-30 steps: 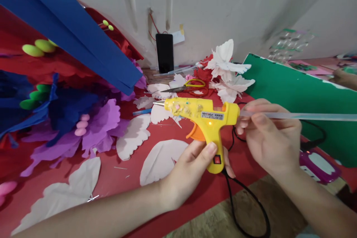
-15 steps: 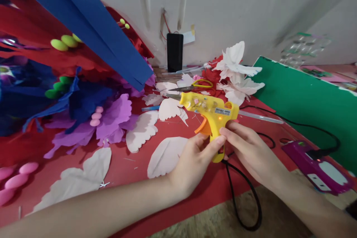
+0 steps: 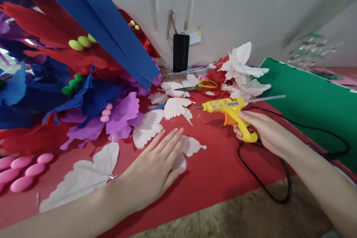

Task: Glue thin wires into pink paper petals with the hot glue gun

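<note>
- Right hand (image 3: 259, 128) grips a yellow, pistol-shaped plastic glue gun (image 3: 224, 105), grey nozzle (image 3: 199, 108) toward nine o'clock.
- Left hand (image 3: 154, 167), fingers outstretched, partly covers a flat white cutout (image 3: 193, 146).

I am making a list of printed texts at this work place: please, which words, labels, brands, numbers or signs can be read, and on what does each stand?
No text is readable here.
Label on the yellow glue gun: printed, but too small and blurred to read.
Red switch on the gun: any sign is too small to make out.
Pale note on the wall: no legible writing.
Phone: dark screen, no text visible.
</note>
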`<move>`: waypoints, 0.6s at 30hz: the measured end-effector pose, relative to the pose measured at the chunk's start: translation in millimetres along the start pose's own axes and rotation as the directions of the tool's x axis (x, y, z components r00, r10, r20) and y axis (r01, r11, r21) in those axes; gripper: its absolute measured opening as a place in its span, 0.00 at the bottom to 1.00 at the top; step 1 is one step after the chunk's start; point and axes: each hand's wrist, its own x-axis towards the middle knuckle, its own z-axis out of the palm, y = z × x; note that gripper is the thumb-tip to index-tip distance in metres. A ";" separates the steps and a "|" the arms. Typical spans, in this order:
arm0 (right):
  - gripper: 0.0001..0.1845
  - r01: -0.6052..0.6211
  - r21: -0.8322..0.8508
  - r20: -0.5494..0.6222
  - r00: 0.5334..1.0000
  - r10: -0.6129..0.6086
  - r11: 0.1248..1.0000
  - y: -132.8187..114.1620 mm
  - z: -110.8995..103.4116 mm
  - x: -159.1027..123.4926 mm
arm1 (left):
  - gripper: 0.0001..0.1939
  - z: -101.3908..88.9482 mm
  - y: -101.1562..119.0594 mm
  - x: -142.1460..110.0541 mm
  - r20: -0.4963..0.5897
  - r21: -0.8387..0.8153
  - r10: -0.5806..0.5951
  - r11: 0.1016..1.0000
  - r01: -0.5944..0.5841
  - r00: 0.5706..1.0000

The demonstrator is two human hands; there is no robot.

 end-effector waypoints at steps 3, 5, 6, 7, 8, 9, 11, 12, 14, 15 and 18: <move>0.31 0.025 -0.284 0.123 0.992 0.010 0.959 10.5 -9.6 11.1 | 0.30 5.6 -6.3 -6.9 0.055 0.038 0.016 0.999 -0.018 0.998; 0.31 0.067 -0.443 0.155 0.988 0.003 0.894 16.7 -13.7 18.5 | 0.30 8.1 -6.4 -9.1 0.095 0.018 0.017 1.000 -0.019 0.995; 0.30 0.079 -0.492 0.152 0.988 -0.003 0.867 19.2 -15.7 22.1 | 0.30 8.8 -6.0 -9.7 0.106 0.012 0.017 1.000 -0.018 0.994; 0.29 0.087 -0.526 0.144 0.990 -0.012 0.846 21.1 -17.8 25.4 | 0.30 9.0 -5.6 -10.0 0.109 0.011 0.017 1.000 -0.018 0.994; 0.27 0.096 -0.554 0.135 0.990 -0.024 0.827 22.4 -20.2 28.3 | 0.30 8.9 -5.3 -10.1 0.110 0.016 0.017 1.000 -0.019 0.994; 0.25 0.112 -0.593 0.128 0.991 -0.044 0.798 22.8 -22.8 30.7 | 0.31 8.5 -5.2 -10.1 0.107 0.023 0.021 0.999 -0.023 0.994; 0.21 0.156 -0.681 0.115 0.988 -0.106 0.716 20.6 -27.6 34.1 | 0.31 7.3 -5.5 -9.9 0.105 0.037 0.022 0.999 -0.026 0.994; 0.20 0.184 -0.722 0.110 0.982 -0.152 0.667 17.8 -28.9 35.2 | 0.32 6.9 -5.7 -9.8 0.103 0.043 0.021 0.999 -0.026 0.994; 0.18 0.254 -0.787 0.116 0.956 -0.270 0.562 9.3 -27.3 37.1 | 0.33 6.9 -6.0 -9.9 0.105 0.047 0.024 0.998 -0.029 0.994; 0.18 0.300 -0.805 0.138 0.934 -0.329 0.511 3.9 -23.5 38.7 | 0.33 7.4 -6.1 -10.0 0.109 0.045 0.025 0.999 -0.030 0.994; 0.13 0.482 -0.797 0.310 0.844 -0.438 0.364 -13.1 -1.1 50.0 | 0.33 10.5 -6.3 -10.2 0.114 0.022 0.026 0.999 -0.029 0.993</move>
